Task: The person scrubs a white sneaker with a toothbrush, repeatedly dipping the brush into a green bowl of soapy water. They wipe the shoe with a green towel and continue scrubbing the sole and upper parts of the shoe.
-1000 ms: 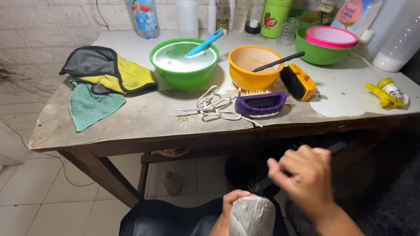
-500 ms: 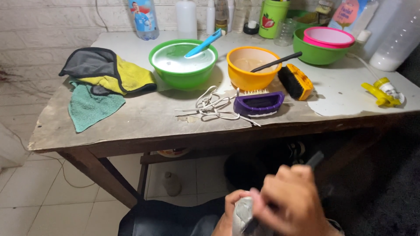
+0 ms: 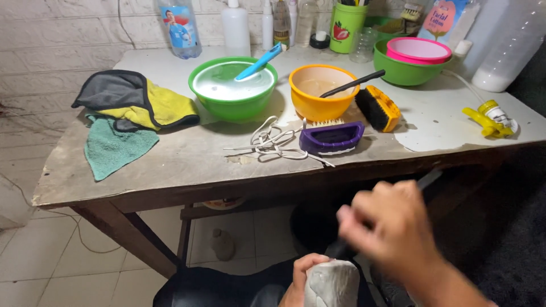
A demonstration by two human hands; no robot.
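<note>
My left hand [image 3: 300,279] sits at the bottom edge, below the table front, gripping a pale grey rounded object [image 3: 333,284] that looks like a shoe toe. My right hand [image 3: 392,233] is blurred just above and to the right of it. This hand is closed on a thin dark-handled tool [image 3: 427,179], whose end sticks up past the fingers. The tool's working end is hidden behind my hand, near the grey object.
The worn table [image 3: 170,159] carries a green bowl [image 3: 233,91] holding a blue tool, an orange bowl [image 3: 321,94], a purple brush [image 3: 331,138], a yellow-backed brush [image 3: 378,108], white laces [image 3: 270,142], folded cloths [image 3: 128,105], bottles and a yellow spray nozzle [image 3: 490,118].
My right hand dipped down and left over the grey object, then came back up and right. My left hand has kept hold of the object.
</note>
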